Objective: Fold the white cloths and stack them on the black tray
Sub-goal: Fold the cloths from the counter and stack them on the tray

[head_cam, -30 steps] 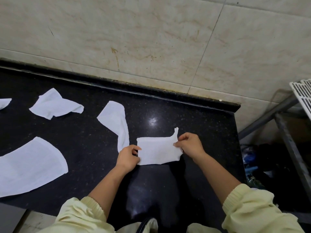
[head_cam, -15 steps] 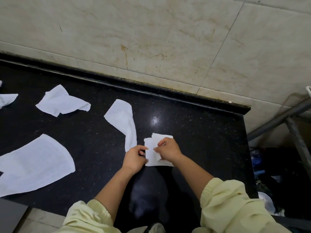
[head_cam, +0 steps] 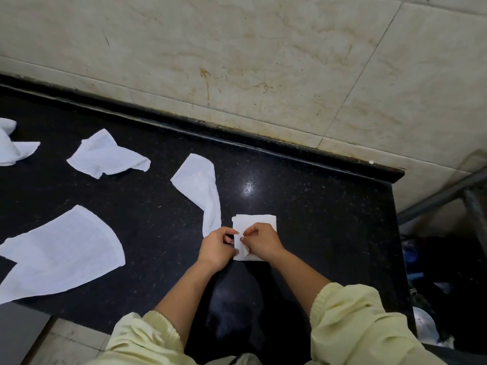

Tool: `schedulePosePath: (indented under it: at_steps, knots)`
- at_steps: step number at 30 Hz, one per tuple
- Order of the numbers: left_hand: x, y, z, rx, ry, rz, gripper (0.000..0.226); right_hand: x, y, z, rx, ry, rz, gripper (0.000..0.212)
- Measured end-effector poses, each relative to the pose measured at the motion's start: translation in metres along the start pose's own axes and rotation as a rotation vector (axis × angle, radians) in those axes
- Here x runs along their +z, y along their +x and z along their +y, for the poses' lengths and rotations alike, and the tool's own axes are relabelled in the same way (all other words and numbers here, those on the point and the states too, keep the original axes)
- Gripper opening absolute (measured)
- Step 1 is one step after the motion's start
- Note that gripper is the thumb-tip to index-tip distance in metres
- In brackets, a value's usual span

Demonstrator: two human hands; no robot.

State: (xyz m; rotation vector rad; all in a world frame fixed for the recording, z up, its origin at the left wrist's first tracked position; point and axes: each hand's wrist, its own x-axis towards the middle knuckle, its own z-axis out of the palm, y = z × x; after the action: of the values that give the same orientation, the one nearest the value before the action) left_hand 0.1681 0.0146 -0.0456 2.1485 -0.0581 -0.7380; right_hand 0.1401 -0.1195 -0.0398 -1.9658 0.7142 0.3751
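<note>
**Both hands pinch one folded cloth near the worktop's front edge**

We see a small folded cloth lying on the black worktop, close to its front edge and nearer the right end than the left. Our left hand has its fingers curled and nips the cloth's left edge. Our right hand lies over the cloth's near half, fingers bent, pinching that same left edge, so the two hands almost meet.

Four more white cloths lie loose on the worktop. A long cloth runs from the middle towards the front, its near end just beside the left hand. A crumpled cloth sits further left, nearer the back edge. A large flat cloth lies at the front left, and a bunched cloth is cut off at the left border.

Beyond the worktop's right end, low down, we make out a round metal bowl; we cannot tell what it holds.
</note>
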Motion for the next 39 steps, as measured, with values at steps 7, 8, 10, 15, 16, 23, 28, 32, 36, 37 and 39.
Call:
schedulePosePath:
  at_steps: [7, 8, 10, 15, 16, 23, 28, 32, 36, 37, 39]
  knots:
    - [0.0, -0.003, 0.003, -0.008, 0.028, 0.033, 0.035, -0.02, -0.004, -0.002, 0.034, 0.191, -0.106, 0.014]
    - [0.001, -0.004, 0.004, -0.012, 0.025, 0.053, 0.032, -0.028, -0.004, -0.003, 0.033, 0.208, -0.081, 0.015]
    - [0.004, -0.006, 0.007, -0.007, 0.037, 0.09, 0.027, -0.047, -0.003, 0.0, 0.045, 0.247, -0.004, 0.016]
    - [0.012, -0.007, 0.013, 0.015, 0.101, 0.105, 0.042, -0.076, -0.007, 0.031, 0.155, 0.254, 0.12, 0.007]
    - [0.012, -0.006, 0.013, 0.015, 0.124, 0.1, 0.046, -0.075, -0.007, 0.037, 0.177, 0.234, 0.106, 0.007]
    - [0.009, -0.006, 0.014, -0.001, 0.131, 0.04, 0.052, -0.053, -0.009, 0.044, 0.177, 0.284, 0.098, 0.026]
    - [0.008, -0.004, 0.01, -0.023, 0.083, 0.051, 0.051, -0.042, -0.006, 0.043, 0.198, 0.401, 0.135, 0.017]
    - [0.009, -0.005, 0.011, -0.022, 0.074, 0.055, 0.049, -0.039, -0.009, 0.036, 0.168, 0.475, 0.169, 0.012]
    - [0.009, -0.006, 0.015, -0.012, 0.041, 0.066, 0.05, -0.039, -0.012, 0.027, 0.124, 0.553, 0.138, 0.012]
    - [0.01, -0.005, 0.015, -0.024, -0.004, 0.065, 0.049, -0.039, -0.013, 0.025, 0.113, 0.569, 0.125, 0.012]
    - [0.01, -0.003, 0.016, -0.099, -0.179, 0.066, 0.044, -0.04, -0.013, 0.021, 0.089, 0.607, 0.08, 0.012]
